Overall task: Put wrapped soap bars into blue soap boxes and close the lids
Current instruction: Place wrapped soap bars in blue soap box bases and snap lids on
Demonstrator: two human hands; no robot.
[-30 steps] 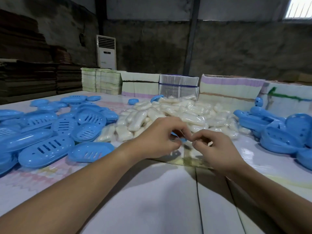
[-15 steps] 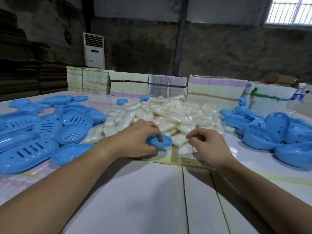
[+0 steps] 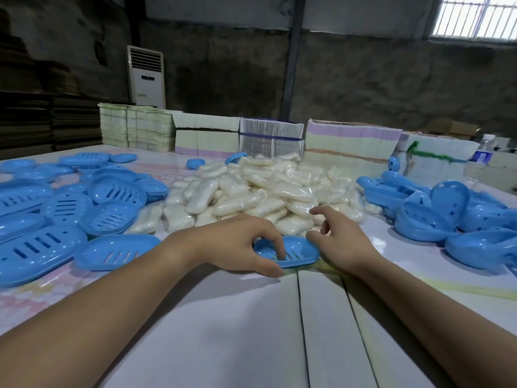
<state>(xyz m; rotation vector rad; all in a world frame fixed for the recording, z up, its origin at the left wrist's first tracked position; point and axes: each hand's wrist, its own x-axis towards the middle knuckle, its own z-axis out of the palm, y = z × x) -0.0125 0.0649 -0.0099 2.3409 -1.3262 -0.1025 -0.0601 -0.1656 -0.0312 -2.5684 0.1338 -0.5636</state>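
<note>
The left hand [image 3: 237,245] pinches the slotted blue soap box [image 3: 288,252] on the worktop [image 3: 251,331]; the right hand [image 3: 340,242] hovers beside it, fingers loosely apart, holding nothing. Wrapped soap bars [image 3: 251,191] lie just behind; slippery film could let one slide off the shallow box

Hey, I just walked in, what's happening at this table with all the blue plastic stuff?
A person is packing soap. Their left hand holds an open, empty blue soap box half on the table, thumb at its near edge and a finger inside. The right hand hovers by its right end with fingers loose, holding nothing. Behind it lies a pile of wrapped soap bars, with more blue box halves on both sides.
</note>
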